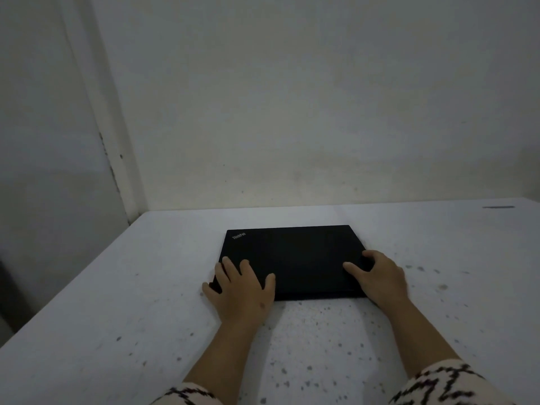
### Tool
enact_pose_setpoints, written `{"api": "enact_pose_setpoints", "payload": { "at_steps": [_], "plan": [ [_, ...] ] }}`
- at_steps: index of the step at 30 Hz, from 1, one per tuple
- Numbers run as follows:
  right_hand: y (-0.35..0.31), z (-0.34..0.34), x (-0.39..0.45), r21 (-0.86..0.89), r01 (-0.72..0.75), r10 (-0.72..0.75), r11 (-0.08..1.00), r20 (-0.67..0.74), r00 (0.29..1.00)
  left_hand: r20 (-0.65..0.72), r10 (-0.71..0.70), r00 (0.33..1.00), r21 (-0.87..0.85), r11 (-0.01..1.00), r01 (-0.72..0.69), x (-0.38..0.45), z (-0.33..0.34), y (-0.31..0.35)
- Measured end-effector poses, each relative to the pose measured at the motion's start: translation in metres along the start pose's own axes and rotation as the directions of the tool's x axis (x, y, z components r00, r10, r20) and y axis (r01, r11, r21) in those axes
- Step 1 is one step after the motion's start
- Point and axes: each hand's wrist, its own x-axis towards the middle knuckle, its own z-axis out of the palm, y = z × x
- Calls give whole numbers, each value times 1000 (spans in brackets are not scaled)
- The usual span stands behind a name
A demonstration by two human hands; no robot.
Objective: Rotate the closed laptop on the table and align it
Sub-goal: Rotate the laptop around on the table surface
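A closed, flat black laptop with a matte lid (292,258) lies on the white, grey-speckled desk (117,302), straight ahead of the person and near the far wall. Its long axis runs left to right across the view, nearly parallel to the desk's back edge, with a small silver logo in the far left corner of the lid. The near long edge faces the person and sits between the two forearms.

The left hand (241,290) rests spread over the near left corner, fingers flat on the lid and the outermost finger down beside the left short edge, touching the desk. The right hand (377,276) lies over the near right corner, thumb on the lid and fingers curled over towards the right edge. Neither hand is closed into a fist; both press or cup the laptop loosely rather than lifting it, and whether any fingertip hooks under an edge cannot be told. Patterned cream-and-black sleeves (444,384) show at the wrists.

Both hands are about equally near, one at each end of the long axis, so a turn would likely come from pushing one corner away while drawing the other in, the laptop pivoting flat on the desk. Since it already lies nearly square to the desk, what remains looks like either a fresh turn or a fine squaring-up; which one cannot be judged from here.
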Motion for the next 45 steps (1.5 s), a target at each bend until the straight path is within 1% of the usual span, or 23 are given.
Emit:
{"api": "enact_pose_setpoints", "payload": {
  "at_steps": [5,9,15,18,22,26,28,30,32,34,37,41,45],
  "plan": [
    [-5,0,-10,-47,-31,31,998,-8,999,10,-3,1000,-24,1000,3,2,1,0],
    [-9,3,-19,-91,-77,76,993,-16,997,-30,6,1000,-62,998,-8,8,0,-5],
    [-18,7,-36,-136,-134,132,982,-23,991,-52,52,997,-97,994,-57,25,-5,-17],
    [-24,8,-48,-130,-146,147,981,-3,989,-52,66,996,-102,992,-71,36,-7,-23],
    [-25,15,-59,-134,-119,127,984,55,990,-77,85,993,-127,987,-95,43,-6,-22],
    [-27,15,-67,-103,-103,113,989,94,989,-121,24,992,-136,990,-41,37,-4,-17],
    [-30,11,-65,-65,-116,122,991,105,987,-90,-3,996,-165,986,-12,26,-3,-11],
    [-30,7,-59,-50,-125,130,991,116,985,-21,23,1000,-138,990,-26,10,-1,-3],
    [-29,6,-49,-74,-119,127,990,121,984,41,52,998,-108,993,-48,-10,1,6],
    [-26,5,-37,-95,-84,94,992,98,991,96,53,994,-116,992,-42,-30,3,19],
    [-22,6,-18,-79,-4,10,997,84,996,159,68,985,-116,992,-50,-57,7,40],
    [-19,8,2,-45,60,-54,997,121,991,225,134,965,-98,989,-115,-78,13,58],
    [-17,9,20,-46,84,-77,995,142,987,257,141,956,-127,986,-111,-79,13,61]
  ]
}}
